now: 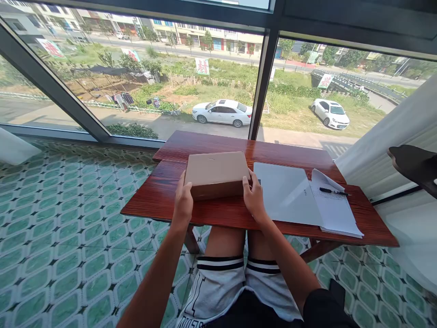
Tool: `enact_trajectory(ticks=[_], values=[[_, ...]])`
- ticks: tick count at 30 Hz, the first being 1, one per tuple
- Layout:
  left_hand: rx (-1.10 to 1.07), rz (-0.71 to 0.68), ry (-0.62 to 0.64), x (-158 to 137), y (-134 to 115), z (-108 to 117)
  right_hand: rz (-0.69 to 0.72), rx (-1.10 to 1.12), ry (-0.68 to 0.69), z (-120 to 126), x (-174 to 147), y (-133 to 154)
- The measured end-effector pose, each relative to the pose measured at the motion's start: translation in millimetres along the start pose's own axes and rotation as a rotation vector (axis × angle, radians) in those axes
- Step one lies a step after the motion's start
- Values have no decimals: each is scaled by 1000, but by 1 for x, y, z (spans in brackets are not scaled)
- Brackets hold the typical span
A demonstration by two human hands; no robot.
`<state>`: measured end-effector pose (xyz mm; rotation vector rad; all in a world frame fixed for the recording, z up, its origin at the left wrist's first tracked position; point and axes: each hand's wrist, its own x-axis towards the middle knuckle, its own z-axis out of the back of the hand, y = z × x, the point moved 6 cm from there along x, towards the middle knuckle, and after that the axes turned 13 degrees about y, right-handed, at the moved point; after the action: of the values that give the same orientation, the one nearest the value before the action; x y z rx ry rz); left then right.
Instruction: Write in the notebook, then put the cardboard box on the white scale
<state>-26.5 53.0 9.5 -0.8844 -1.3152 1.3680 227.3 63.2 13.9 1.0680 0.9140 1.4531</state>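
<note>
Saw black sleeve (326,310) nearest, this side of the laptop (287,196). Found left hand (183,200) and right hand (254,197) holding cardboard box (216,170) by opposite ends, left of laptop (papers (332,212) right of it). Judged grip done, release undone, box apparently shut.

Wood worktop (290,152) at big dark-framed windows (262,86), bright daylight. Green patterned tile floor (85,237), white curtain (392,127) at right. Outside: two white cars (223,112), grass (232,68), road (170,127), buildings (191,34).

L arm (155,273) & R arm (290,255) extended fwd; L hand (183,201), R hand (254,196) apart, gripping, turned inward.
</note>
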Motion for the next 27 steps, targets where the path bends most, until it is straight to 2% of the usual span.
enact_trajectory(ticks=[8,13,16,18,21,24,27], values=[[-5,14,4,-1,9,3,-8,2,7,-1,-3,0],[34,41,12,-6,3,2,3,37,100,-3,-4,-2],[86,13,-32,-12,-4,2,1,49,155,0,-6,-6],[157,-101,-100,-18,-16,3,-4,35,175,7,-8,-8],[296,-390,-159,-28,-47,-6,26,-12,162,28,-10,-3],[380,-706,-79,-39,-84,-35,84,-80,116,61,-13,7],[507,-1069,91,-56,-118,-84,113,-175,56,100,-16,14]])
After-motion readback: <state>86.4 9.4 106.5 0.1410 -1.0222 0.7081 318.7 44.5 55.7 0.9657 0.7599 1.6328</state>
